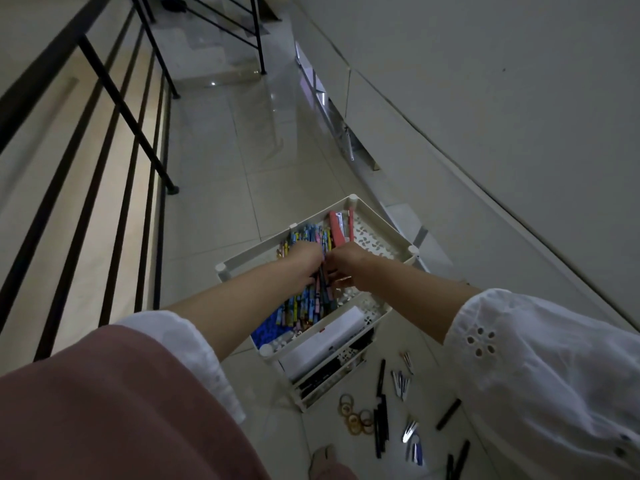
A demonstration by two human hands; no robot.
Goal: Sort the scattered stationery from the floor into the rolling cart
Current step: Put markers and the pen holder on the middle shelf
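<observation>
Square the patterned pens (304, 306) parallel along the left of the top tray (372, 244) of the rolling cart (325, 379), mid-frame, before letting go; black pens (381, 410) wait on the floor (221, 188), lower right. Both forearms reach down, left hand (304, 263) and right hand (348, 266) almost touching. The right fingers (341, 279) curl on the pens; the left fingers are hidden, so I cannot tell.

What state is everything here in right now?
Cart: part filled.
Pencils: piled in cart.
Left hand: among pencils, grip hidden.
Right hand: among pencils, grip hidden.
Tape rolls: on floor.
Black pens: on floor.
Clips: on floor.
</observation>
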